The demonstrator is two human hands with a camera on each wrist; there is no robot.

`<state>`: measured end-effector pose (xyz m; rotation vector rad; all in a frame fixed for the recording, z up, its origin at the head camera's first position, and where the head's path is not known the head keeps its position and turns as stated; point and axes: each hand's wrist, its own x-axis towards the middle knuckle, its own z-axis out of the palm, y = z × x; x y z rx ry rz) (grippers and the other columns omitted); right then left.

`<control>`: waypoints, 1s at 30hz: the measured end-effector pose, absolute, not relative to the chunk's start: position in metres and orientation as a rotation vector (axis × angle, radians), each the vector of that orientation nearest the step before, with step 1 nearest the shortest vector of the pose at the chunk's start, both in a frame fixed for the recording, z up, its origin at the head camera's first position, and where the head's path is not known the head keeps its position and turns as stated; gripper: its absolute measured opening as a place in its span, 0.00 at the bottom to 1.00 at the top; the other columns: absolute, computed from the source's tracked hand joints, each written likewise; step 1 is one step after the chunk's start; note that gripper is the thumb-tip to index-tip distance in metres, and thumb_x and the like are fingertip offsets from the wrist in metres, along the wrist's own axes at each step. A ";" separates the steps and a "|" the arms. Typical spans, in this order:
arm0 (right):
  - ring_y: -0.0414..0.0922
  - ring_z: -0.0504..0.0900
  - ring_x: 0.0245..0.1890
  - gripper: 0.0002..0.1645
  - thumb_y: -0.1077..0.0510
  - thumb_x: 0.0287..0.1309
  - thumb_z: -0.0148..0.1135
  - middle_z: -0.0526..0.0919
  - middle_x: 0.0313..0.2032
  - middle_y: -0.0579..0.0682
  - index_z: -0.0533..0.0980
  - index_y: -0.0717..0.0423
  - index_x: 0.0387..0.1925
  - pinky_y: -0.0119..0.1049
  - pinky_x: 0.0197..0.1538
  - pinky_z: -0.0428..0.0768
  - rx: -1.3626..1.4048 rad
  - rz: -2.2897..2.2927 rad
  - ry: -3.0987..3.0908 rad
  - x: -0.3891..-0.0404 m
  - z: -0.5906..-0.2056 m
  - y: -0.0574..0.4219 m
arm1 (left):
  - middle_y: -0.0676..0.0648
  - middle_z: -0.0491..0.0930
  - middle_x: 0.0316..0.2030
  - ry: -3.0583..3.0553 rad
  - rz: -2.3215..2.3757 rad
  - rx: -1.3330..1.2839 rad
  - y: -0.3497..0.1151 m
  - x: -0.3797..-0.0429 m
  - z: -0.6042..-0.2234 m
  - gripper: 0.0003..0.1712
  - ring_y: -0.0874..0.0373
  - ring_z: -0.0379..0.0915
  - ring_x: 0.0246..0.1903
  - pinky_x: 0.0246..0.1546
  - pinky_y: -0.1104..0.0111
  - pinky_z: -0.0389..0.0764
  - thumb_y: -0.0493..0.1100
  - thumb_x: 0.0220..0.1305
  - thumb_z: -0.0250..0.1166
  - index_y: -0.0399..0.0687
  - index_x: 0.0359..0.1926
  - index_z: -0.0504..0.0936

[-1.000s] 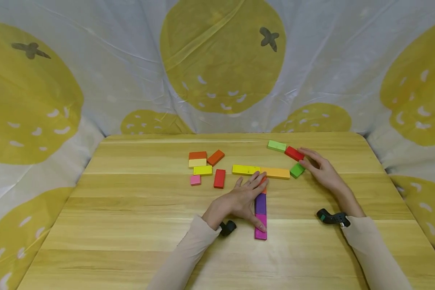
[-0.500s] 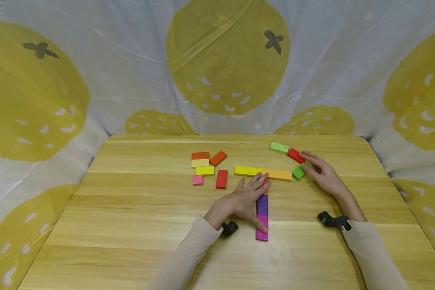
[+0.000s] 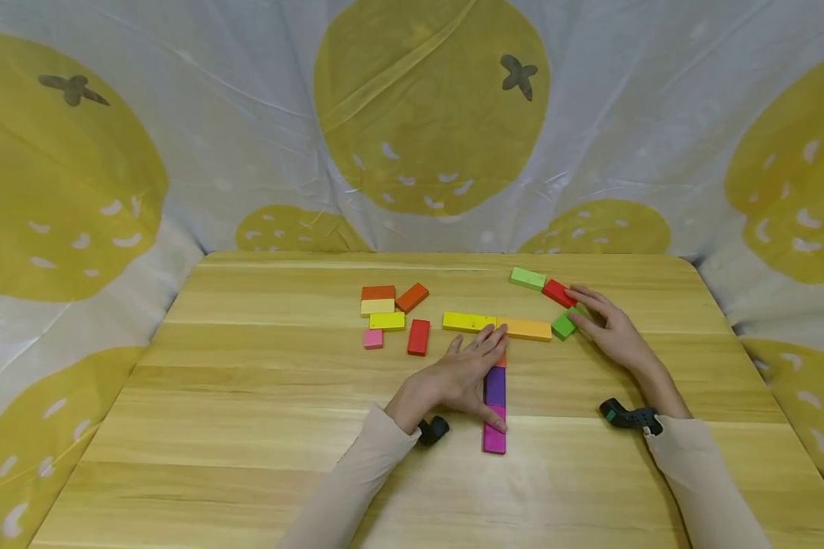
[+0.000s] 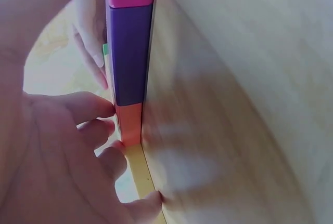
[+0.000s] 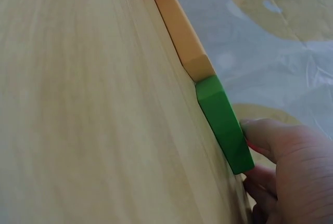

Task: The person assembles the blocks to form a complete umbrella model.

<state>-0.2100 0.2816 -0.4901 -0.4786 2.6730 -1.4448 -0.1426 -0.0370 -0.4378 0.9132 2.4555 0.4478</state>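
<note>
In the head view, a yellow block [image 3: 468, 322] and a light orange block [image 3: 527, 329] form a row. Below their joint runs a column of orange [image 3: 501, 359], purple [image 3: 495, 387] and magenta [image 3: 494, 441] blocks. My left hand [image 3: 452, 380] spreads over this column, thumb on the magenta block, fingertips by the orange block and the row. My right hand [image 3: 613, 329] touches a green block [image 3: 564, 325] with its thumb, while its other fingers reach the end of a red block [image 3: 558, 293]. A light green block [image 3: 527, 277] adjoins that red one.
Left of the row lies a loose group: a pink block [image 3: 374, 339], a second red block [image 3: 418, 338], and several yellow, cream and orange ones. The wooden table [image 3: 213, 427] ends at a curtain [image 3: 590, 114] printed with yellow fruit.
My left thumb has slid slightly up the magenta block, away from its near end. The right hand and the blocks stay put; the head view has shifted a little.
</note>
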 end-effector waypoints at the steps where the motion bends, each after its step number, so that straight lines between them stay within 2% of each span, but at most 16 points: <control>1: 0.69 0.51 0.79 0.31 0.57 0.75 0.59 0.57 0.79 0.63 0.67 0.59 0.75 0.74 0.74 0.53 -0.475 -1.448 2.672 -0.210 -0.490 0.282 | 0.54 0.25 0.84 2.464 0.458 0.914 -0.037 -0.143 -0.438 0.76 0.56 0.19 0.83 0.83 0.45 0.34 0.71 0.51 0.76 0.49 0.84 0.37; 7: 0.69 0.51 0.79 0.31 0.58 0.75 0.59 0.58 0.79 0.64 0.67 0.59 0.75 0.73 0.74 0.53 -0.473 -1.460 2.676 -0.209 -0.492 0.284 | 0.51 0.36 0.85 2.572 0.576 0.939 -0.040 -0.150 -0.434 0.57 0.54 0.35 0.84 0.82 0.50 0.50 0.65 0.64 0.70 0.47 0.82 0.53; 11: 0.68 0.51 0.79 0.31 0.58 0.75 0.59 0.58 0.79 0.64 0.67 0.59 0.75 0.74 0.74 0.53 -0.465 -1.459 2.678 -0.208 -0.492 0.284 | 0.46 0.56 0.81 2.714 0.677 0.939 -0.049 -0.161 -0.428 0.42 0.50 0.55 0.80 0.77 0.50 0.65 0.58 0.70 0.67 0.45 0.77 0.66; 14: 0.68 0.51 0.80 0.31 0.57 0.75 0.59 0.59 0.79 0.63 0.67 0.58 0.75 0.74 0.74 0.53 -0.459 -1.451 2.684 -0.209 -0.492 0.284 | 0.43 0.73 0.72 2.868 0.783 0.856 -0.060 -0.171 -0.423 0.31 0.46 0.70 0.72 0.70 0.49 0.72 0.52 0.72 0.67 0.42 0.69 0.77; 16: 0.67 0.52 0.80 0.31 0.57 0.75 0.59 0.59 0.79 0.63 0.67 0.57 0.75 0.73 0.74 0.53 -0.459 -1.449 2.685 -0.209 -0.491 0.283 | 0.41 0.79 0.66 2.950 0.885 0.754 -0.070 -0.179 -0.421 0.25 0.43 0.75 0.67 0.67 0.47 0.74 0.47 0.71 0.68 0.40 0.64 0.81; 19: 0.67 0.52 0.79 0.31 0.58 0.75 0.60 0.59 0.79 0.63 0.68 0.58 0.75 0.73 0.74 0.53 -0.459 -1.452 2.687 -0.209 -0.491 0.282 | 0.40 0.83 0.61 3.046 0.966 0.592 -0.088 -0.192 -0.422 0.21 0.42 0.78 0.62 0.62 0.47 0.76 0.43 0.69 0.70 0.40 0.59 0.84; 24: 0.68 0.52 0.79 0.31 0.59 0.74 0.60 0.59 0.78 0.64 0.67 0.59 0.75 0.74 0.74 0.52 -0.463 -1.455 2.683 -0.209 -0.492 0.281 | 0.39 0.82 0.60 3.107 0.887 0.398 -0.115 -0.209 -0.427 0.22 0.42 0.79 0.60 0.56 0.49 0.75 0.41 0.68 0.70 0.40 0.61 0.84; 30: 0.68 0.52 0.79 0.31 0.57 0.75 0.59 0.58 0.79 0.63 0.67 0.57 0.75 0.75 0.74 0.53 -0.457 -1.460 2.678 -0.210 -0.492 0.281 | 0.38 0.81 0.61 3.044 0.869 0.366 -0.128 -0.219 -0.433 0.24 0.41 0.79 0.60 0.57 0.49 0.73 0.37 0.67 0.70 0.41 0.64 0.82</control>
